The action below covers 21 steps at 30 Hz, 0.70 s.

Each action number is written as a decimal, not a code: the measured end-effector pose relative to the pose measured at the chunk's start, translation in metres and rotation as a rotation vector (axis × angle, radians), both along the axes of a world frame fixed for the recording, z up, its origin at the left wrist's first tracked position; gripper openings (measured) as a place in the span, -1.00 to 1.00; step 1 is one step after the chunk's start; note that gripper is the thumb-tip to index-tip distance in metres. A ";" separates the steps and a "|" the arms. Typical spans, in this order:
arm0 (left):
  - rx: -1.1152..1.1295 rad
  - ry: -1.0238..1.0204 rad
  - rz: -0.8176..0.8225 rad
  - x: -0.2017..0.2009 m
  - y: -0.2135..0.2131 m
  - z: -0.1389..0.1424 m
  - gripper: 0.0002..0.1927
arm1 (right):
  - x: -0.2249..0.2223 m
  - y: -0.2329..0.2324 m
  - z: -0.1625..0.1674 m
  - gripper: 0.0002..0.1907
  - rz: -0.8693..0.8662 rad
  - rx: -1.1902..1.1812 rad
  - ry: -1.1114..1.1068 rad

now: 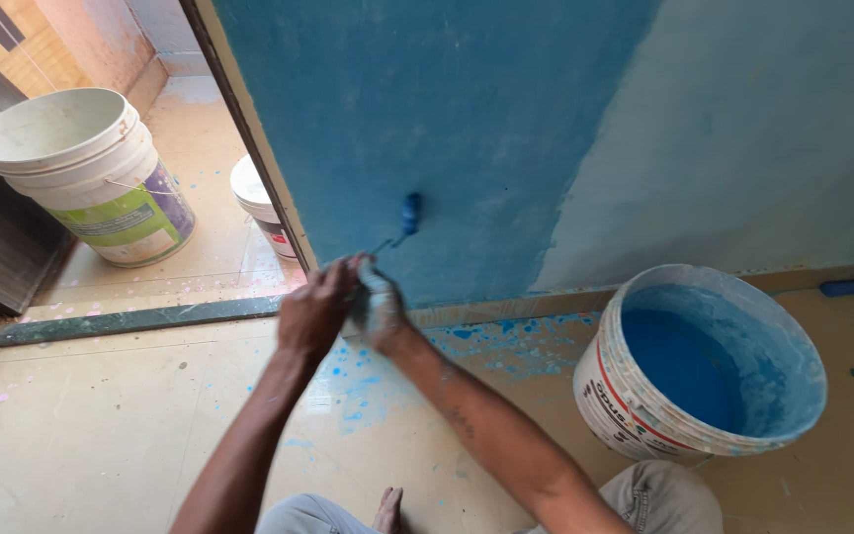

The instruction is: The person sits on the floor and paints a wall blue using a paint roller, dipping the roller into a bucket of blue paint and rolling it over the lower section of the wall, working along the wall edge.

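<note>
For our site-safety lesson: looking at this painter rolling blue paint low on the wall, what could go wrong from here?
1. The open bucket of blue paint stands close by the right arm; a backward elbow could likely knock or tip it.
2. Both the left hand and right hand grip the small roller just above the floor, already speckled blue, so more drips may land there.
3. The bare foot could slip on wet spatter.

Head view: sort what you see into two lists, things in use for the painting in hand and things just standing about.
In use:
- small roller held in both hands: left, right
- blue wall
- bucket of blue paint

Standing about:
- large white bucket beyond the doorway
- smaller white tub beside it
</note>
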<state>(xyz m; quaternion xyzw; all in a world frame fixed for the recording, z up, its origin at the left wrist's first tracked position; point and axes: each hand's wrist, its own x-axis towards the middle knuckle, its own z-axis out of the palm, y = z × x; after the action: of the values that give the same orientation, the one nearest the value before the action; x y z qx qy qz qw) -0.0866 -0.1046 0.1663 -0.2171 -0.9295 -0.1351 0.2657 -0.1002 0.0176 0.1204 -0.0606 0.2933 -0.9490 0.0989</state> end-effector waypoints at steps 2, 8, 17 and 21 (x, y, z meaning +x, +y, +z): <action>0.018 0.009 -0.079 -0.007 0.046 -0.012 -0.62 | 0.007 0.053 -0.002 -0.66 -0.121 0.108 -0.051; -0.082 0.002 -0.151 -0.016 0.182 -0.038 -0.56 | 0.021 0.172 0.005 -0.66 -0.253 -0.055 -0.152; 0.155 -0.070 -0.033 0.010 0.083 -0.040 -0.64 | 0.017 0.086 -0.010 -0.75 -0.148 0.199 -0.209; 0.151 0.098 0.082 0.024 0.040 -0.043 -0.54 | 0.009 0.041 -0.018 -0.81 -0.006 0.083 -0.174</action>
<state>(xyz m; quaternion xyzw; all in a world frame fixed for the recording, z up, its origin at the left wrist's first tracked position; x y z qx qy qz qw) -0.0623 -0.0643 0.1232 -0.1644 -0.9108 -0.1828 0.3316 -0.0916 0.0584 0.1023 0.0273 0.3229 -0.9379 0.1236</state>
